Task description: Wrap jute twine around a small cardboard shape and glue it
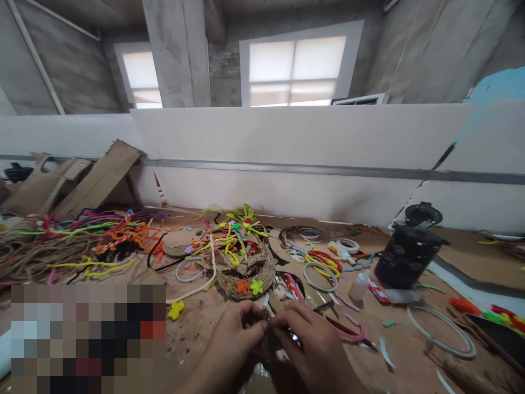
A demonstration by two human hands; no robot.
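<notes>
Low in the middle of the head view, my left hand (pixel 233 339) pinches a small brown twine piece (pixel 266 316) between thumb and fingers. My right hand (pixel 314 345) is closed right beside it, fingertips nearly meeting the left thumb. A small shiny spot shows under its fingers, and what they hold is hidden. Just beyond my hands lies a twine-wrapped wreath (pixel 268 271) bearing an orange flower (pixel 243 287) and a yellow-green flower (pixel 257 287). Left of my hands is a loose yellow flower (pixel 176 310).
A pile of twine and coloured pipe cleaners (pixel 118 235) covers the left side. Rings (pixel 320 277), a small glue bottle (pixel 360 285) and a black container (pixel 410 254) with its lid raised stand to the right. Cardboard pieces (pixel 96 178) lean at back left. The lower left is pixelated.
</notes>
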